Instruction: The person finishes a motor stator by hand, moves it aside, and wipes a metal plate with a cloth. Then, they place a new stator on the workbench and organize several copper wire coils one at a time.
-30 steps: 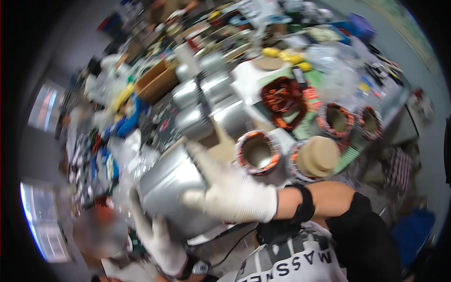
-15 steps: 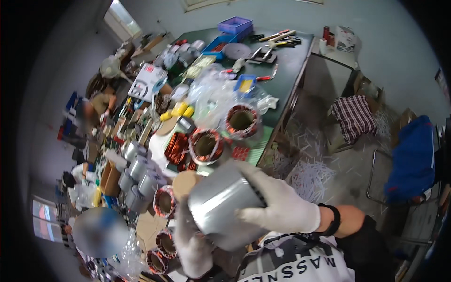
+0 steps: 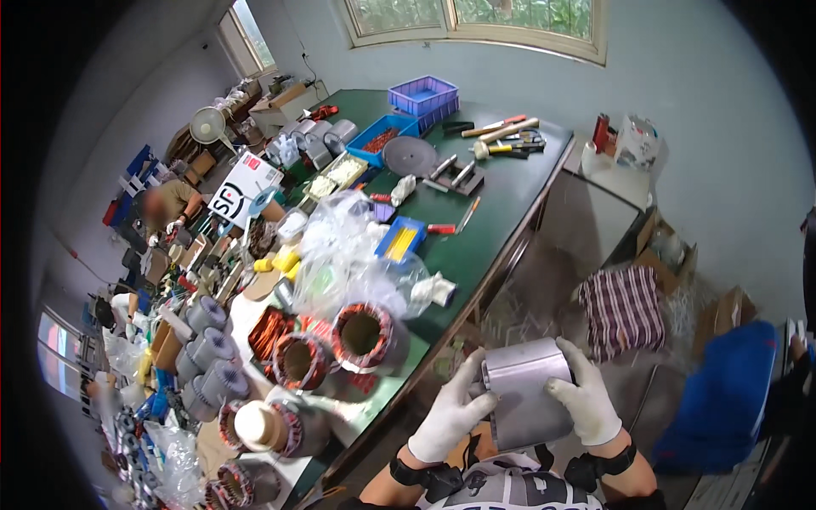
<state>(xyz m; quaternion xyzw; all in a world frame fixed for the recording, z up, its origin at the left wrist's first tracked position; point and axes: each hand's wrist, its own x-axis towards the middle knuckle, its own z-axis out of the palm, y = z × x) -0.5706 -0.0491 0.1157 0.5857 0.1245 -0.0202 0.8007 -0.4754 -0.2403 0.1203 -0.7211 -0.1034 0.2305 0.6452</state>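
Note:
Both my hands wear white gloves and hold a smooth grey metal motor housing (image 3: 529, 395) in front of my body, off the near right edge of the table. My left hand (image 3: 450, 412) grips its left side, thumb on the near face. My right hand (image 3: 588, 398) wraps the right side, thumb also on the near face. A flat raised strip runs across the housing's upper part; its inside is hidden. Nearest on the table are stators with copper windings: a larger one (image 3: 361, 333), a smaller one (image 3: 299, 361), and another beside a pale round wooden block (image 3: 259, 425).
The green table (image 3: 501, 183) carries plastic bags (image 3: 340, 246), a blue box of yellow strips (image 3: 401, 240), hammers (image 3: 506, 127) and several grey housings (image 3: 208, 353). At right stand a checked cushion (image 3: 625, 310) and a blue-draped chair (image 3: 722, 399). Another person (image 3: 170, 208) works far left.
My hands and the motor housing have moved right, away from the stators and past the table edge. The housing has turned, and my left hand now holds its side. The view has shifted.

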